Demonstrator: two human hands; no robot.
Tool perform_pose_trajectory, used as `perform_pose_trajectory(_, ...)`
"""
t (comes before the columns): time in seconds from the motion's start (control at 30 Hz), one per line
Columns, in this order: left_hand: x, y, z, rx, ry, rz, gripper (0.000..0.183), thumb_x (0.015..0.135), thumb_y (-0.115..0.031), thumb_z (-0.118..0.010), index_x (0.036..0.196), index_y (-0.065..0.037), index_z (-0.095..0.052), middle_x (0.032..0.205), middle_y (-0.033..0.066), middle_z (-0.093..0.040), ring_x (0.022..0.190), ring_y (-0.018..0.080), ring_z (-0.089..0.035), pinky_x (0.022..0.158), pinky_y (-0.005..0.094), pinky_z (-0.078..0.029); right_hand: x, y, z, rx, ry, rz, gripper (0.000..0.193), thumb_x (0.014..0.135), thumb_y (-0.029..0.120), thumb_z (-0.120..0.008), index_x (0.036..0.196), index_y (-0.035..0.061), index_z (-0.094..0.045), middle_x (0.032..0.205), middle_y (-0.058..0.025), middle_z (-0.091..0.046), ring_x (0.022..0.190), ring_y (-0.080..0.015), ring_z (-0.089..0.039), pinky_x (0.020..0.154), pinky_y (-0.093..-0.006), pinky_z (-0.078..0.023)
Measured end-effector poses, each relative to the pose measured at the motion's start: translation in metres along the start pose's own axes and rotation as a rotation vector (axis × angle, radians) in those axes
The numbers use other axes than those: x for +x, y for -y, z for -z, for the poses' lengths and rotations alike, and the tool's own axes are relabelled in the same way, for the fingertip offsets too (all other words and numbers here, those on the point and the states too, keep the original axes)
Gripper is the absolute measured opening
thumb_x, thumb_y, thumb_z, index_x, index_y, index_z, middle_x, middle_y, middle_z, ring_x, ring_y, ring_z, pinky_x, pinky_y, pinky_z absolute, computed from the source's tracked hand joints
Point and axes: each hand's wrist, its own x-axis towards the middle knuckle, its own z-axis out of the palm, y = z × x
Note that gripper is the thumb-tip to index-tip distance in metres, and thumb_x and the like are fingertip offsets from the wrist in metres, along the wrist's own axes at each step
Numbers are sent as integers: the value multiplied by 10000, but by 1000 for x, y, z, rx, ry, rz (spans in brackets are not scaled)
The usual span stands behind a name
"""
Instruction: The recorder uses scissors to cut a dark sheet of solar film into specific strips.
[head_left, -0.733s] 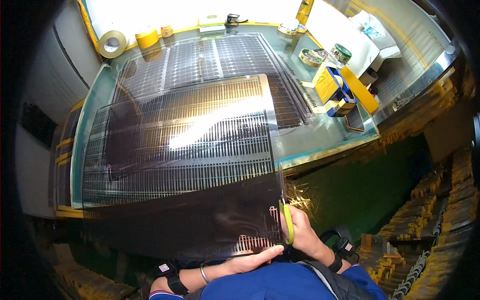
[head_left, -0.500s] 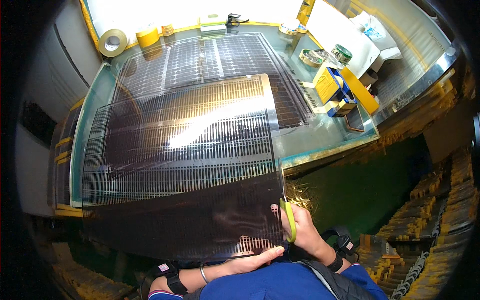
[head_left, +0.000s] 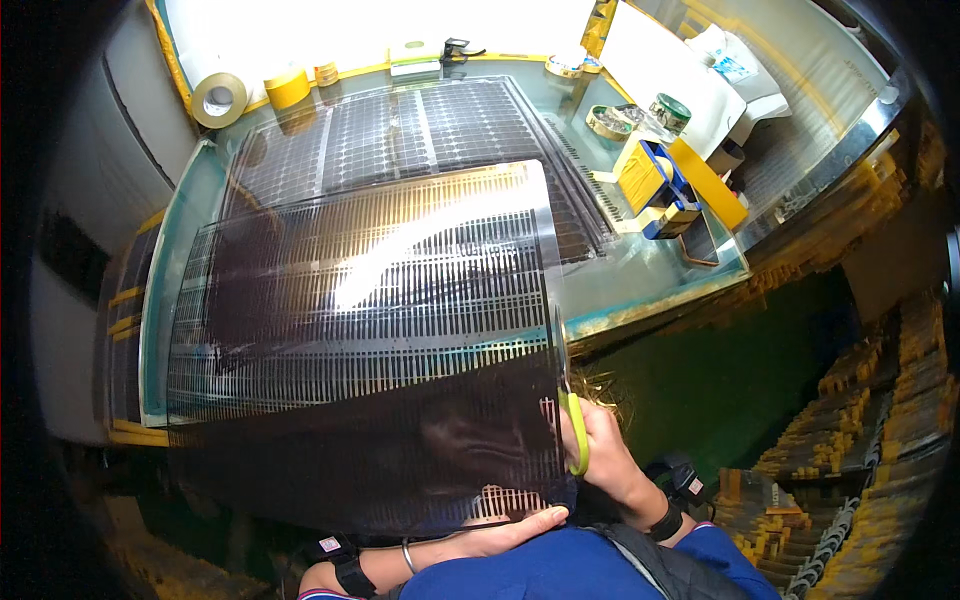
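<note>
A large thin dark film sheet point(head_left: 400, 450), patterned with rows of fine slits, reaches from the table toward my body and glares brightly in its middle. My left hand point(head_left: 525, 530) is closed on its near right corner, thumb on top and fingers hidden below. In my right hand point(head_left: 607, 455) is a pair of scissors with lime-green handles point(head_left: 577, 432). Their blades point away from me along the sheet's right edge. I cannot tell how far apart the blades stand. Beyond the film lies a dark gridded panel sheet point(head_left: 375, 130).
The glass-topped table point(head_left: 660, 290) carries a blue and yellow tape dispenser point(head_left: 660, 185) and a phone-like dark slab point(head_left: 703, 240) at right. Tape rolls stand at the back left point(head_left: 220, 100) and back right point(head_left: 608, 122). Corrugated yellow-brown stacks point(head_left: 840, 430) are at my right.
The film has shifted slightly toward me. My right hand and the scissors have moved a little farther along its right edge. My left hand keeps its hold on the corner.
</note>
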Motion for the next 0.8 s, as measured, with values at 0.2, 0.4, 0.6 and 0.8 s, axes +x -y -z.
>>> perform_pose_trajectory(0.2,6,4,-3,57,4,40,255,907,-260,-478,1000,-62,-608,928,-32,-593,839,37,-537,729,173,-448,9,-13,1,18,-80,181,268,897,257,-467,759,28,-484,531,6,-466,450,-72,-454,421,-233,-378)
perform_pose_trajectory(0.4,20,22,5,-6,112,6,273,908,-281,-471,1009,-65,-605,925,-38,-587,829,31,-527,717,175,-444,8,2,8,0,-69,63,190,898,191,-462,881,16,-533,672,33,-480,583,-42,-425,493,-224,-376)
perform_pose_trajectory(0.6,19,15,2,60,72,75,286,904,-280,-480,1029,-54,-601,948,-27,-591,853,42,-531,748,179,-445,14,-5,10,25,-110,114,248,892,242,-473,770,27,-496,546,7,-470,457,-69,-453,422,-229,-380)
perform_pose_trajectory(0.8,45,46,17,-57,170,-30,253,897,-271,-497,942,-59,-628,883,-33,-601,784,41,-535,672,175,-448,23,-4,13,-1,-183,217,242,892,231,-472,767,25,-495,552,2,-475,453,-70,-457,416,-232,-385)
